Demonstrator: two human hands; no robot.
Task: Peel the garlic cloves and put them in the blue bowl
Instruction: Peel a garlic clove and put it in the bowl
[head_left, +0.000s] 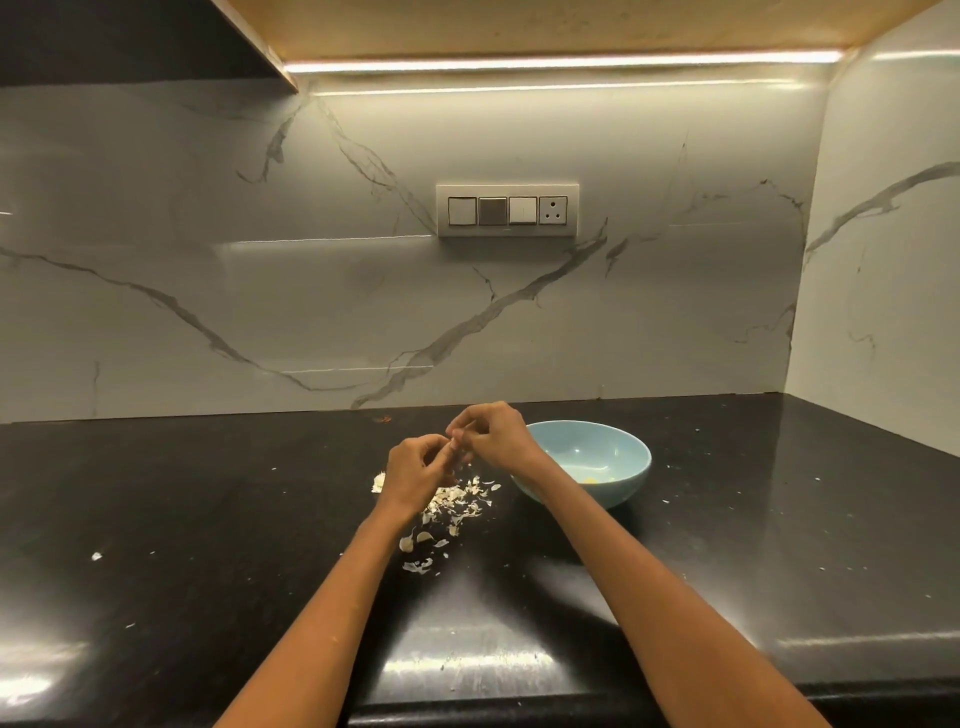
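Both hands, left hand (413, 470) and right hand (491, 434), curl their fingers to pinch one tiny garlic clove (458, 447) above the peels (457, 501), just beside the blue bowl (631, 475) on the counter (779, 519).

Two bare forearms show, with no sleeves, watch or bracelet on either. The left hand (413, 474) and right hand (493, 435) wear no gloves, and the fingers (464, 422) carry no rings that show.

Blue bowl (631, 470) — black speckled counter (208, 519) — white grey-veined marble wall (260, 260).
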